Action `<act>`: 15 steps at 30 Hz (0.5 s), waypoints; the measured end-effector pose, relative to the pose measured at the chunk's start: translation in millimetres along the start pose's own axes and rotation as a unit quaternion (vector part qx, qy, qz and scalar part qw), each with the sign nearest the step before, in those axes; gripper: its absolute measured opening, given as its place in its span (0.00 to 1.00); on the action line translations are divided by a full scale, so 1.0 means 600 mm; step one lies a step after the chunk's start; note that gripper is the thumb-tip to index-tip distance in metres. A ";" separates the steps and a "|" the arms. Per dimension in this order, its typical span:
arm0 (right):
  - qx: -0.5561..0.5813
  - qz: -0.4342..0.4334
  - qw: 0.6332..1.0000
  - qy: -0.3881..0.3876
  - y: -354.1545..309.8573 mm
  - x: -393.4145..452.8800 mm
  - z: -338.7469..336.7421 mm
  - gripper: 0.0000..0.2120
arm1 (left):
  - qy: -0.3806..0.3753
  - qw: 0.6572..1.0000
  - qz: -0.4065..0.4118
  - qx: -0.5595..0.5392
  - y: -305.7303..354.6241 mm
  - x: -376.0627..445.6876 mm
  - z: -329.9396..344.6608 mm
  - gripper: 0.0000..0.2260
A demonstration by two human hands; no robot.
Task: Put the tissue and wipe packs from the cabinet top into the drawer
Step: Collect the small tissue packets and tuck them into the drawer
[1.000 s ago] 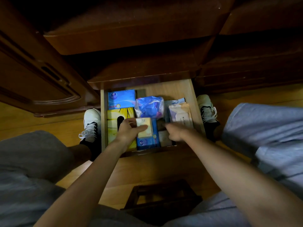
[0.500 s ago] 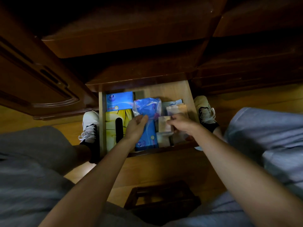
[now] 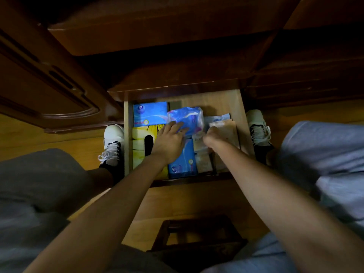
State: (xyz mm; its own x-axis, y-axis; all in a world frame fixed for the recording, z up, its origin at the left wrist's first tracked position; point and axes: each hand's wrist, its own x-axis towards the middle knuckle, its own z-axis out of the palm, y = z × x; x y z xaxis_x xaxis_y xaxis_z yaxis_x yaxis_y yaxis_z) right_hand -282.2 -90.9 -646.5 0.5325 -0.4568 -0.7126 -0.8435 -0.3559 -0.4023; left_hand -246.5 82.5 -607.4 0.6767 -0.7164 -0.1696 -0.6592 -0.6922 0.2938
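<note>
The light wooden drawer (image 3: pixel 241 107) stands pulled out below me, filled with packs. A blue pack (image 3: pixel 149 113) lies at the back left, a yellow tissue box (image 3: pixel 140 134) in front of it, and a long blue pack (image 3: pixel 184 164) in the middle. My left hand (image 3: pixel 170 139) lies flat with fingers spread on a crinkly blue plastic pack (image 3: pixel 187 118). My right hand (image 3: pixel 212 137) is curled on a small pale pack (image 3: pixel 198 141) beside the beige wipe packs (image 3: pixel 228 131) on the right. What lies under my right hand is hidden.
Dark wooden cabinet fronts (image 3: pixel 157 36) overhang the drawer, with an open door (image 3: pixel 49 85) at left. My white shoes (image 3: pixel 113 142) flank the drawer on the wooden floor. A dark wooden stool (image 3: pixel 197 233) sits under me. My grey-clad knees frame both sides.
My left hand let go of the small pale pack and slid back onto the crinkly blue pack. My right hand took the pale pack and moved it toward the drawer's right middle.
</note>
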 end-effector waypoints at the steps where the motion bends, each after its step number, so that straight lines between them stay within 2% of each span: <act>1: 0.016 -0.005 1.000 0.007 0.000 0.005 -0.003 0.20 | -0.012 0.999 0.021 0.024 -0.001 0.014 0.005 0.18; 3: 0.062 -0.017 0.998 0.018 -0.002 0.016 -0.012 0.19 | -0.022 0.998 0.035 0.049 -0.002 0.023 0.014 0.17; 5: 0.057 -0.026 0.998 0.018 -0.003 0.024 -0.014 0.17 | -0.029 0.998 0.035 0.041 -0.005 0.014 0.025 0.17; 7: -0.013 -0.038 0.999 0.026 0.002 0.019 -0.002 0.15 | -0.041 0.998 0.035 0.036 -0.010 0.004 0.033 0.19; 9: -0.085 -0.079 0.991 0.068 0.016 0.009 0.021 0.11 | -0.050 0.998 0.022 0.035 -0.016 0.003 0.037 0.22; 12: -0.107 -0.130 0.979 0.117 0.032 0.001 0.037 0.11 | -0.052 0.998 0.006 0.042 -0.014 0.015 0.034 0.25; 15: -0.144 -0.141 0.976 0.077 0.040 0.004 0.013 0.15 | -0.067 0.994 -0.004 0.081 -0.007 0.045 0.025 0.28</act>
State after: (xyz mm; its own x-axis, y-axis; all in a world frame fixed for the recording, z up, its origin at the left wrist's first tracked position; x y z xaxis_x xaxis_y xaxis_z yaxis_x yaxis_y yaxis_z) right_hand -301.6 -94.2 -662.3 0.7642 -0.4169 -0.4922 -0.6187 -0.6896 -0.3764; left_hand -230.5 64.8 -627.1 0.6404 -0.7079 -0.2979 -0.7049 -0.6957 0.1382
